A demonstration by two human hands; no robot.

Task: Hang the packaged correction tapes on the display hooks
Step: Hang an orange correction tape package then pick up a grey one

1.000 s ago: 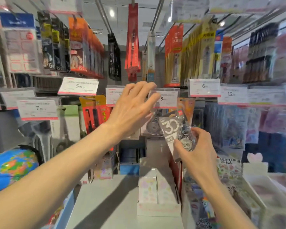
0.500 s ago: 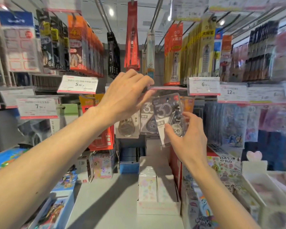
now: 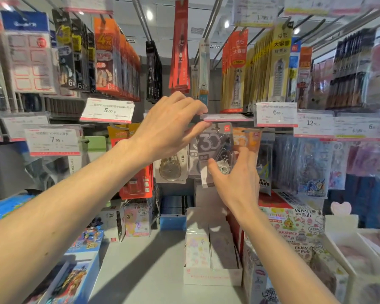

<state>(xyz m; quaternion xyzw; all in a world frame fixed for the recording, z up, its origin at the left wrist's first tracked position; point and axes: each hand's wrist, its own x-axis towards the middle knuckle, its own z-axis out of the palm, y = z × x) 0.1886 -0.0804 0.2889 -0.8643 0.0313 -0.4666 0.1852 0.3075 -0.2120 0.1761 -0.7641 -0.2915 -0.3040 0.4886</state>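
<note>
A grey packaged correction tape (image 3: 214, 148) marked "30" is held upright just under a flipped-up price tag (image 3: 227, 117) at the centre of the display. My right hand (image 3: 235, 178) pinches the package's lower part between thumb and fingers. My left hand (image 3: 171, 126) reaches over from the left, its fingertips lifting the price tag's left end. The package top sits at the hook behind the tag; the hook tip is hidden. More correction tape packages (image 3: 171, 167) hang just behind and to the left.
Pen packs (image 3: 235, 71) hang on hooks above. Price tags (image 3: 276, 114) line the rail to the right, another price tag (image 3: 107, 110) to the left. Below, an open white box (image 3: 213, 275) of cards stands on the grey shelf. A globe (image 3: 7, 209) is at left.
My right hand has raised the package from chest height up to the hook. My left hand has tipped the price tag up flat and keeps it lifted.
</note>
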